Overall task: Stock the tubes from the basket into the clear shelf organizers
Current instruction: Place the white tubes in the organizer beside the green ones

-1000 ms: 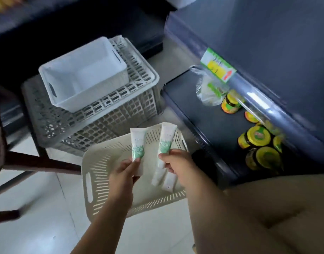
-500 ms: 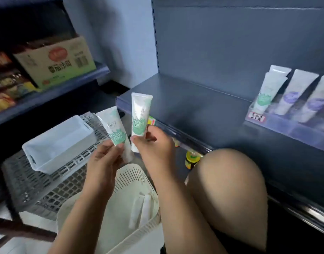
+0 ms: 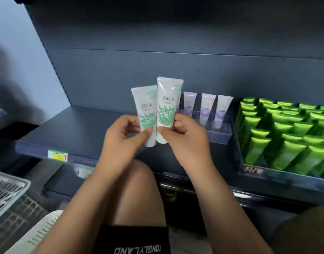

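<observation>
— Raised since a moment ago, the left tube [image 3: 146, 114] and the right tube [image 3: 167, 107] now stand upright, touching, just before the left end of the clear organizer [image 3: 218, 136].
— And each grip?
— The left grip [image 3: 120, 136] pinches the left tube. The right grip [image 3: 186, 136] pinches the right tube, left of the organizer's purple tubes [image 3: 206, 110].

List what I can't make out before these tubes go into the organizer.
Head view throughout.
Left end of the clear organizer: hidden behind the right tube and right hand; free slots unknown.
Lower print of the left tube: covered by the left hand.
The basket: cut off at the bottom-left edge; contents unseen.
The price label: too blurred to read.
The green tube tray: cut off by the right edge.
</observation>
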{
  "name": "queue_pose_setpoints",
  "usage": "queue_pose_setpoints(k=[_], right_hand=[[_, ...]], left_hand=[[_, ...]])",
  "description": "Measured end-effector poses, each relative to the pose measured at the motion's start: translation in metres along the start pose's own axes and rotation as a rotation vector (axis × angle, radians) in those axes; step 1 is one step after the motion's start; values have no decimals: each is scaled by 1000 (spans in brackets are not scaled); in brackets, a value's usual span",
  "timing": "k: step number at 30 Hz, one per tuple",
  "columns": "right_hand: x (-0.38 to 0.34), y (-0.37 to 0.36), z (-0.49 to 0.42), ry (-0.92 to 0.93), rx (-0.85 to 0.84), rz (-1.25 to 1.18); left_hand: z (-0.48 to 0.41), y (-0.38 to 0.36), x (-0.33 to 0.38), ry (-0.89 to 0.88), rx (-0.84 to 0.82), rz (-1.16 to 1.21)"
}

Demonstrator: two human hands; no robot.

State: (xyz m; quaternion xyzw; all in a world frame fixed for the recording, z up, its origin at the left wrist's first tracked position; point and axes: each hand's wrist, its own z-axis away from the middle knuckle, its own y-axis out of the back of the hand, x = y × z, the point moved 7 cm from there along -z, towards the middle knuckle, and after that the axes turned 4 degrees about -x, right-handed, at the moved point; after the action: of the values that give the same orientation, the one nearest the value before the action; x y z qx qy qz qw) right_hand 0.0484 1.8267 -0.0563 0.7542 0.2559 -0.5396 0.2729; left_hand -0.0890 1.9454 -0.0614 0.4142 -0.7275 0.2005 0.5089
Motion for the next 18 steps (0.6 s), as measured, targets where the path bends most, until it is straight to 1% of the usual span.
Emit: queue_pose_setpoints(k=[5, 7, 9, 13, 18], right_hand=[[11, 69, -7, -22, 193, 149], [16, 88, -12, -43, 255, 193], [21, 99, -19, -51, 289, 227], [35, 102, -36, -61, 301, 251], [56, 87, -69, -61, 312, 246]], left_hand=[[-29, -74, -10, -1, -142, 128], [-42, -89, -18, 8, -155, 148], [-56, -95, -24, 26, -127, 150], [-86, -95, -39, 39, -57, 64], [-112, -98, -69, 49, -61, -112]])
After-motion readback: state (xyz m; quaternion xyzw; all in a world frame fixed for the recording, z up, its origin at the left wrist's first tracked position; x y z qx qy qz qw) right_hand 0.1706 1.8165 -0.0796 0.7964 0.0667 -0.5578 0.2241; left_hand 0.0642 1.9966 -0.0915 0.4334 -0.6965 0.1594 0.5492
